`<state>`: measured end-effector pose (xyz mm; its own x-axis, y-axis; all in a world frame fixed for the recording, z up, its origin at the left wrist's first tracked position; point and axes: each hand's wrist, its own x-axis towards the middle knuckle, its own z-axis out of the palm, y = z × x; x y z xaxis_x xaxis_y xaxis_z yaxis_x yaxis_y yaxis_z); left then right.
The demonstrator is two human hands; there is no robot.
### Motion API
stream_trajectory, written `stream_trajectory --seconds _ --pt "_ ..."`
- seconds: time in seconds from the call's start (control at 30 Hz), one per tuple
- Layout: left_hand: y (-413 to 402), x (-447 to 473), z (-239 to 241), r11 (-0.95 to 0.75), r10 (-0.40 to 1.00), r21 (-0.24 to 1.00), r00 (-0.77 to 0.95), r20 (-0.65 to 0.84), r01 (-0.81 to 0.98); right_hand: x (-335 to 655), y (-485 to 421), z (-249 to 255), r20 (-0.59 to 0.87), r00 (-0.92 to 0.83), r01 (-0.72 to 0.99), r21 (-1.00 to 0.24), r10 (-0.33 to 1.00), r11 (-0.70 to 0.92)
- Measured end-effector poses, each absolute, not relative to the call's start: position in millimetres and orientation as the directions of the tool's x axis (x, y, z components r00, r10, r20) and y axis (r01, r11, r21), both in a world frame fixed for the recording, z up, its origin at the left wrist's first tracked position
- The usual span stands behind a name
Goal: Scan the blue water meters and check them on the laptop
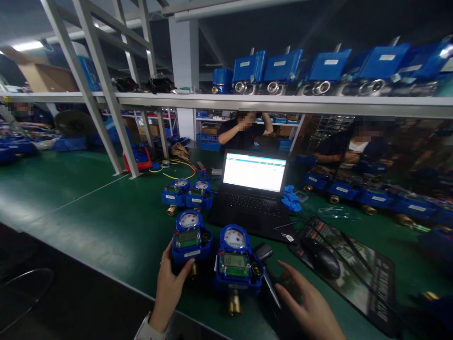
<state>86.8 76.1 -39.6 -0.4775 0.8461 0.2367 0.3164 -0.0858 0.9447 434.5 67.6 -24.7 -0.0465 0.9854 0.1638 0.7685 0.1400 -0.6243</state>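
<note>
While my left hand has thumb and fingers clamped on a blue meter, that meter is at the front of the green bench; I cannot tell whether it is lifted. Just right of it stands a second meter, its display showing characters. My right hand, fingers apart, is just beside a handheld tool. Behind are a bright-screened laptop and, to the right, a mouse on a printed pad. Farther back, a person appears beneath a shelf.
</note>
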Motion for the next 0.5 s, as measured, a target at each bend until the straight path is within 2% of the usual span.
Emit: stream_trajectory --seconds 0.07,0.17,0.27,0.37,0.43,0.5 --pt "75 87 -39 -0.104 0.848 0.939 -0.464 0.255 0.327 417 52 -27 0.021 -0.106 0.755 -0.649 0.994 0.094" --pt "74 87 -39 -0.113 0.85 0.934 -0.454 0.268 0.34 409 47 -31 -0.059 -0.092 0.748 -0.663 0.994 0.03" --pt "73 87 -39 -0.131 0.853 0.931 -0.44 0.282 0.342 413 50 -36 -0.028 0.019 0.677 -0.735 0.999 -0.033" --pt "72 87 -40 -0.142 0.854 0.931 -0.435 0.287 0.335 416 43 -41 0.011 0.189 0.519 -0.85 0.982 -0.09" --pt "72 88 -41 -0.144 0.854 0.932 -0.435 0.286 0.331 412 31 -42 0.031 0.265 0.37 -0.926 0.964 -0.072" --pt "72 88 -41 -0.144 0.855 0.932 -0.433 0.286 0.331 400 14 -39 0.07 0.243 0.218 -0.976 0.968 0.016"
